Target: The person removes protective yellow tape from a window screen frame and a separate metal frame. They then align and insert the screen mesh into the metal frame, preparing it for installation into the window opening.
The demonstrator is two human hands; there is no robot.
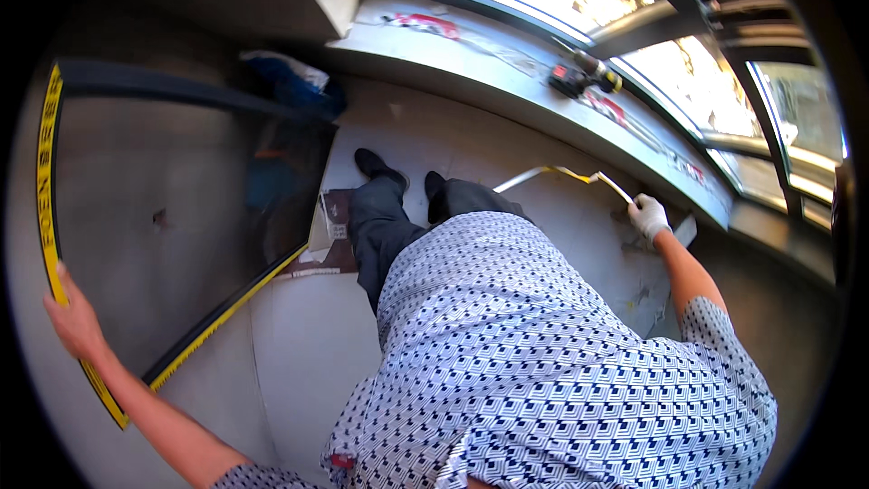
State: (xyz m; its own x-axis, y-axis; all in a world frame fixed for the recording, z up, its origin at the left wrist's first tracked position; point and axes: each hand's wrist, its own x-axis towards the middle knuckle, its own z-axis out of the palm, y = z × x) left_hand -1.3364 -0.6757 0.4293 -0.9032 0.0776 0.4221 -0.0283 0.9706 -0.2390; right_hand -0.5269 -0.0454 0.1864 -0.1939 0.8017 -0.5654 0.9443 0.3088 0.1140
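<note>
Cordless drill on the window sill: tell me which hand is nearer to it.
Right. The right hand, gloved, is below the cordless drill on the window sill; the left hand grips the yellow-edged panel far across.

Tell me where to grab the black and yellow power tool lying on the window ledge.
Take the power tool by its narrower yellow-ended body, coming from above on the room side. It lies flat on the ledge, clear of both hands, with the window close behind.

the patterned shirt [561,353] hides the legs above the knee and much of the floor. the right hand [648,215] covers its grip on the yellow-white strip [561,172]. the dark tool [584,72] on the sill is too small to identify.
</note>
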